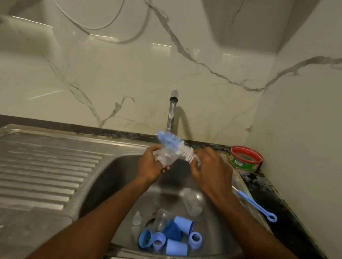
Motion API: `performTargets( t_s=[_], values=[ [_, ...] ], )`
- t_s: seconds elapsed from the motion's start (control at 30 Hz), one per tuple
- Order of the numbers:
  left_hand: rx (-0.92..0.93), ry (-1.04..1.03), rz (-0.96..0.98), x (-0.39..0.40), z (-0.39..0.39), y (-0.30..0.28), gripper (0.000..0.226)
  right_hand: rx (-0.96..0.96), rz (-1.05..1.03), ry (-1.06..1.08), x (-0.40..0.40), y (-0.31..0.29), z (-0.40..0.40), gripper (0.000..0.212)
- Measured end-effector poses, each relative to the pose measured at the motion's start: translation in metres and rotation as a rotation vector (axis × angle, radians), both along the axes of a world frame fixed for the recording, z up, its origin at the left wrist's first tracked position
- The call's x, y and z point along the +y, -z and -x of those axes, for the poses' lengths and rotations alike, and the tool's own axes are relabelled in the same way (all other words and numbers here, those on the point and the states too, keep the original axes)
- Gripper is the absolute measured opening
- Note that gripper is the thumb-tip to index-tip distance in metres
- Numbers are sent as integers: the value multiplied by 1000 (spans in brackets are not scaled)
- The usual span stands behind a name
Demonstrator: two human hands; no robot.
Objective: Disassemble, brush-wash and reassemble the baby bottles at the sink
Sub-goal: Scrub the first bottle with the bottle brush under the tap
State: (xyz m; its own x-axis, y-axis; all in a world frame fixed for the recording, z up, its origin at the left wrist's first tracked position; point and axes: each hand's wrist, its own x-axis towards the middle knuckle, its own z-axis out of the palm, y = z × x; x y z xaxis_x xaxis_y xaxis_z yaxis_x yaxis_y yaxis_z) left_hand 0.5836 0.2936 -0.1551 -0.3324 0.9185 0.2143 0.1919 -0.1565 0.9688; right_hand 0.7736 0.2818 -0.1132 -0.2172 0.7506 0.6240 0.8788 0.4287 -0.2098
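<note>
item: my left hand [151,165], fingers curled round a clear bottle [168,155], held over the sink basin [113,178] below the tap [172,110]; my right hand [210,168], fingers closed on the bottle brush [182,150], white bristles at the bottle, blue tip toward 11 o'clock; basin floor at 6 o'clock: two clear bottles, teats, blue caps [176,248] and rings [195,239]; counter at 3 o'clock: thin blue brush [257,207]; at 2 o'clock: red-rimmed tub [245,159]
</note>
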Motion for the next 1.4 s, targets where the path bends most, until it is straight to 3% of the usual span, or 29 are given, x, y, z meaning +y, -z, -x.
performTargets(
  t_s=[0.1, 0.23, 0.3, 0.4, 0.53, 0.7, 0.9, 1.1, 1.27, 1.4],
  values=[
    [114, -56, 45, 4, 6, 6, 26, -133, -13, -133, -8, 10, -2, 27],
    [101, 48, 17, 1, -2, 1, 16, 12, -3, 75, 4, 4, -11, 29],
    [-4, 124, 11, -2, -5, -3, 15, 28, 18, 112, 5, 2, -11, 29],
    [-109, 143, 36, -6, -3, -6, 14, 39, 29, -12, -3, 4, -9, 29],
    [-25, 102, 19, -8, -2, -4, 18, -41, 29, -194, -9, 8, -15, 28],
    [141, 34, -46, -3, -7, -5, 14, 96, 30, 77, -6, -2, -15, 35],
    [33, -159, -6, 3, 7, 5, 21, 19, 71, -231, -20, 7, -8, 28],
    [13, -58, -11, 4, 1, 1, 18, 54, 59, 52, -7, -4, -2, 33],
    [-269, 22, 105, 5, 2, 2, 17, 20, 103, -84, -16, 1, -3, 29],
    [-190, 71, 99, 3, -1, 3, 31, 1, 113, -67, -18, 2, -5, 33]
  ],
)
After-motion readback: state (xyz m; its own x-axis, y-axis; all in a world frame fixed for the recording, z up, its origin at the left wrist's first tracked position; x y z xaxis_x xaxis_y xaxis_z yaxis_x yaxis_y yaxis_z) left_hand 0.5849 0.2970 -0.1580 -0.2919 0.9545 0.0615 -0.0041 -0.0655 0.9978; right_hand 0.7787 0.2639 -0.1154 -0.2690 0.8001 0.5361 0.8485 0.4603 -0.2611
